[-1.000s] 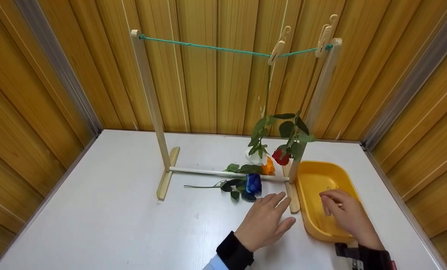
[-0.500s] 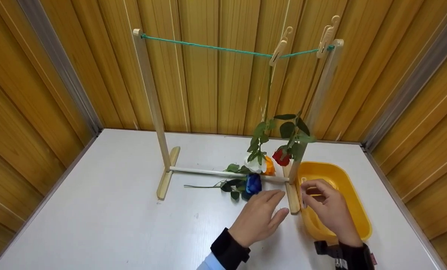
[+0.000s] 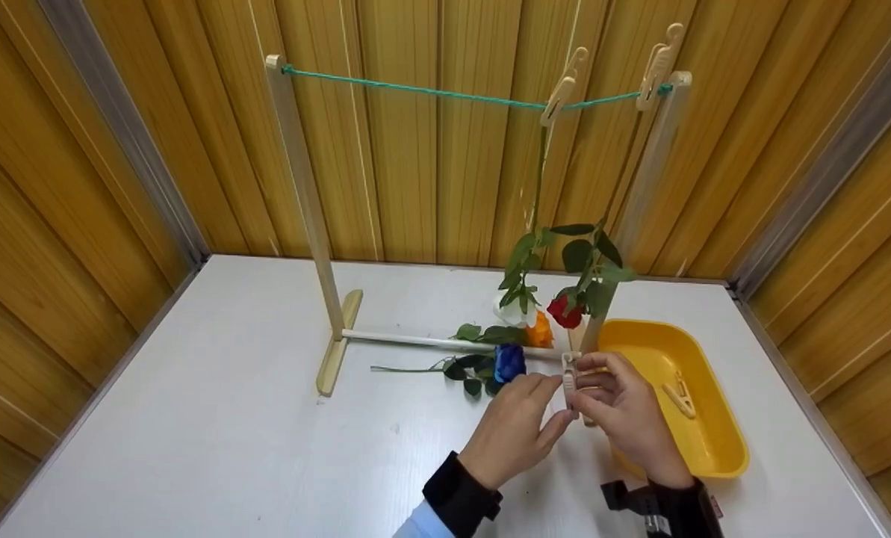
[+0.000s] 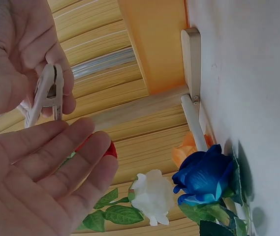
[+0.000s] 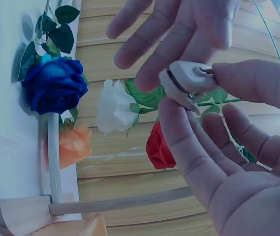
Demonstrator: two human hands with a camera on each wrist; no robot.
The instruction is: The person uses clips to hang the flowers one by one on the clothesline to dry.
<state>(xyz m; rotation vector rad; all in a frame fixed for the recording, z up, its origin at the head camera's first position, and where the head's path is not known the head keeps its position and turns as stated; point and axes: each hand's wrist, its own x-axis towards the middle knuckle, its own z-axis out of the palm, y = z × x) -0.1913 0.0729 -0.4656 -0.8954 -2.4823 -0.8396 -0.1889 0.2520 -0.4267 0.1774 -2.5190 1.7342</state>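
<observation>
My right hand (image 3: 624,418) pinches a pale clothes peg (image 3: 569,381) between thumb and fingers, just left of the yellow basket. Close beside it is my left hand (image 3: 516,430), its fingers extended; in the left wrist view its fingertips lie at the peg's lower end, though contact is hard to tell. Behind the hands, a blue rose (image 3: 509,364) lies on the table, with an orange rose (image 3: 540,331) beyond it. A white rose (image 4: 152,197) and a red rose (image 3: 565,311) hang head down from the green line (image 3: 415,88), under two pegs.
The wooden rack's left post (image 3: 303,194) and right post (image 3: 650,179) carry the line. A white bar (image 3: 415,341) joins them low down. The yellow basket (image 3: 729,448) at the right holds another peg (image 3: 680,396). Wood-patterned walls enclose the table.
My right hand has moved left out of the yellow basket with a peg, up to my left hand. The left hand has shifted only slightly. A peg in the basket is now uncovered.
</observation>
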